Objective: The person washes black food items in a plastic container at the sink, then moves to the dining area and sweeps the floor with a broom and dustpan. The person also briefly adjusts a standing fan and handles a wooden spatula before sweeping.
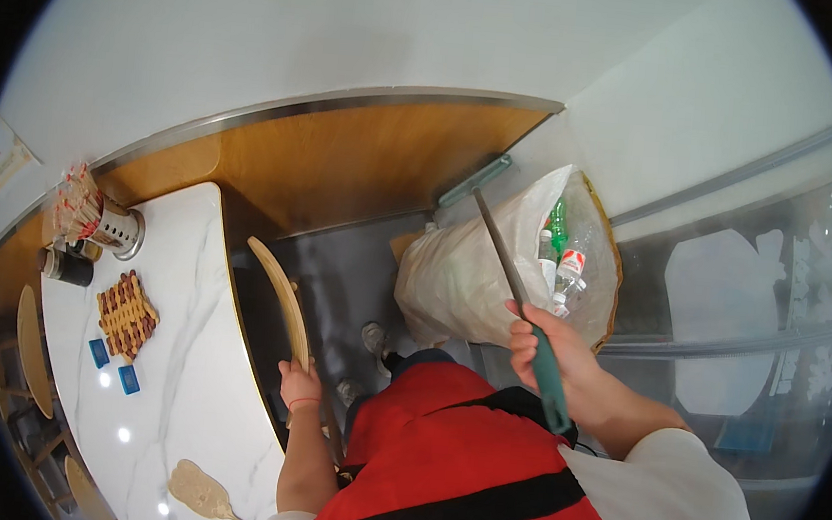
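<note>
My right hand (563, 345) is wrapped around the green grip of a long-handled floor tool, whose dark pole (499, 241) slants away from me. Its narrow green head (475, 181) lies by the base of the wooden wall panel; whether it is a broom or a squeegee I cannot tell. With my left hand (301, 384) I grip the curved wooden edge of a chair (283, 290) beside the table. A large whitish woven sack (466, 278) stands just beyond the pole, its mouth showing several plastic bottles (572, 263).
The white marble-patterned table (181, 359) on the left carries a trivet-like woven mat (127, 314), two blue boxes (108, 366), a utensil holder (119, 229), a dark jar (67, 267) and a paddle-shaped fan (201, 491). Clear plastic curtain strips (719, 320) hang at right.
</note>
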Motion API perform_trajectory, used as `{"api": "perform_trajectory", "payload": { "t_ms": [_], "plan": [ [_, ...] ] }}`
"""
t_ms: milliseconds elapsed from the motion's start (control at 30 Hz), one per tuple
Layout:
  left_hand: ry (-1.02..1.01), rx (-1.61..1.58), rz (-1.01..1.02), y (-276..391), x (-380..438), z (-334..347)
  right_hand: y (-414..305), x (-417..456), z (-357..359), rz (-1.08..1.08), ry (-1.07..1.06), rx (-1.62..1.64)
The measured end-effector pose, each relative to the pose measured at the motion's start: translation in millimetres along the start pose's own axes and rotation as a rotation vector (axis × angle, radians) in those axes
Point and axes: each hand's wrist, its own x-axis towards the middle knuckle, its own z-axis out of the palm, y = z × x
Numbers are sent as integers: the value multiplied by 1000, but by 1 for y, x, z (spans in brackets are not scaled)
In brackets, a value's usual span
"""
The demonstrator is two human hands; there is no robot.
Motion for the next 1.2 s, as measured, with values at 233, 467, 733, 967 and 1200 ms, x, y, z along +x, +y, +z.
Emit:
{"api": "perform_trajectory", "payload": {
  "t_ms": [233,467,733,967,1200],
  "plan": [
    [9,32,22,-4,1,4,10,-117,3,-73,17,-180],
    [-16,8,3,-2,-5,3,43,-194,11,-221,-4,-206],
    [-21,-24,13,-7,-3,-2,42,-196,16,-295,47,-266],
    [-8,-19,12,-6,-1,-1,21,-126,7,-276,-9,-115],
    [0,-33,8,-7,0,-4,29,-82,20,-264,-27,-24]
  ]
}}
